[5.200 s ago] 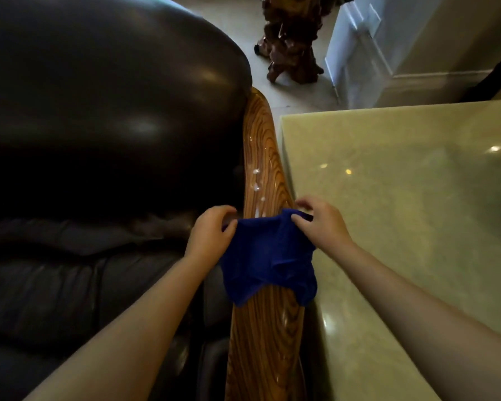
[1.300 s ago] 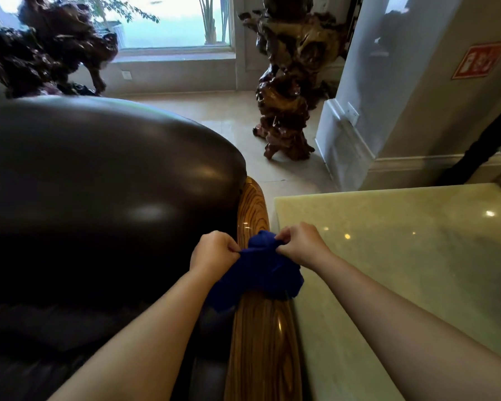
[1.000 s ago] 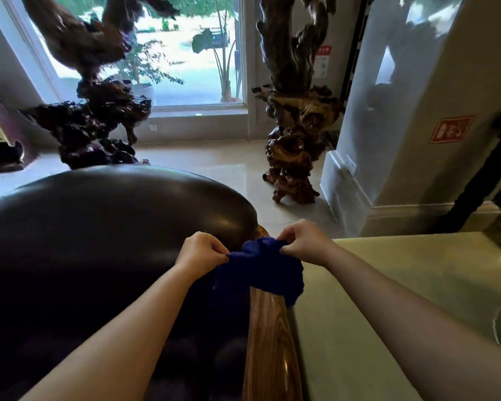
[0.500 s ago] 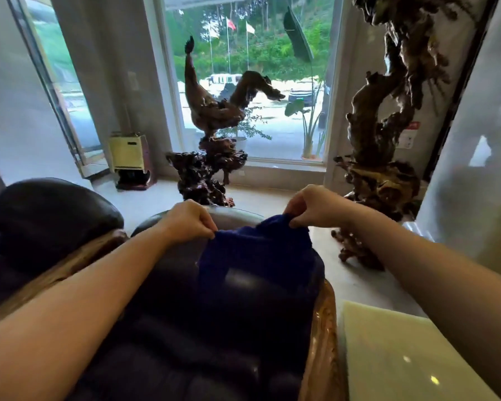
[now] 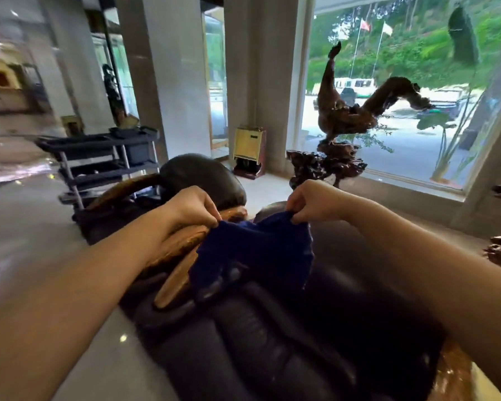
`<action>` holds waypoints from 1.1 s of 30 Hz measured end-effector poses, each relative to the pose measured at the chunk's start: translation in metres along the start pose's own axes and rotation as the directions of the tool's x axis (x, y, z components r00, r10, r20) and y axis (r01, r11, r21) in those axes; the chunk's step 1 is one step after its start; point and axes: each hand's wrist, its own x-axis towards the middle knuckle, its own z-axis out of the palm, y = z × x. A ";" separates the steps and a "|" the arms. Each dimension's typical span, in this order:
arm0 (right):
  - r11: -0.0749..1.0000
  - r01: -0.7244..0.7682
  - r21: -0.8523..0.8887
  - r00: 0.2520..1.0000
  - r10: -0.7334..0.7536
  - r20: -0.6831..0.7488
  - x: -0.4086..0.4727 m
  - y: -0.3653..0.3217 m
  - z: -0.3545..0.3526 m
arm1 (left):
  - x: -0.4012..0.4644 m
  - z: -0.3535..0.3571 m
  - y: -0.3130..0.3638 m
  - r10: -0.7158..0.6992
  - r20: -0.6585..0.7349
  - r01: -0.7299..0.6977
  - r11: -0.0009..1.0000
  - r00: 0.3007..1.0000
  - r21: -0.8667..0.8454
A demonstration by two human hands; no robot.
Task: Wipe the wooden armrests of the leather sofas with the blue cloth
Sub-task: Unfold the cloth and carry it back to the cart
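i see the dark leather sofa [image 5: 272, 342] filling the lower middle of my view. behind it stands a second leather sofa [image 5: 203, 175]. a wooden armrest [image 5: 182, 256] runs along the near sofa's left edge. past the far sofa, to its left, is a grey cart [image 5: 104, 157]; to its right, by the window, a root carving [image 5: 342, 123]. the blue cloth [image 5: 258, 253] hangs above the near sofa's seat, just right of that armrest. my left hand [image 5: 194, 205] pinches its left top corner, my right hand [image 5: 313, 201] its right top corner.
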 end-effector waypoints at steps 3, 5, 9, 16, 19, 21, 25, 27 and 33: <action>0.999 0.042 0.023 0.999 -0.043 0.032 0.043 -0.048 0.031 | -0.024 -0.028 -0.060 -0.083 -0.015 0.082 0.995 0.996 -0.064; 0.995 0.085 0.043 0.994 -0.088 0.068 0.072 -0.084 0.051 | -0.041 -0.049 -0.099 -0.139 -0.034 0.134 0.984 0.990 -0.114; 0.985 0.156 0.070 0.981 -0.163 0.103 0.129 -0.159 0.085 | -0.075 -0.092 -0.171 -0.223 -0.069 0.212 0.968 0.972 -0.135; 0.948 0.286 0.136 0.944 -0.303 0.127 0.222 -0.263 0.125 | -0.114 -0.158 -0.277 -0.365 -0.133 0.334 0.920 0.922 -0.205; 0.929 0.337 0.155 0.921 -0.359 0.148 0.263 -0.294 0.140 | -0.118 -0.178 -0.319 -0.410 -0.139 0.368 0.894 0.901 -0.255; 0.915 0.372 0.154 0.904 -0.395 0.166 0.288 -0.309 0.148 | -0.118 -0.185 -0.340 -0.438 -0.138 0.384 0.874 0.888 -0.299; 0.874 0.451 0.180 0.865 -0.478 0.156 0.360 -0.342 0.166 | -0.107 -0.205 -0.397 -0.510 -0.150 0.430 0.823 0.847 -0.370; 0.849 0.487 0.205 0.841 -0.519 0.152 0.400 -0.358 0.175 | -0.094 -0.220 -0.430 -0.538 -0.161 0.452 0.808 0.827 -0.378; 0.796 0.562 0.227 0.781 -0.600 0.172 0.528 -0.402 0.186 | -0.048 -0.285 -0.517 -0.574 -0.210 0.454 0.782 0.791 -0.428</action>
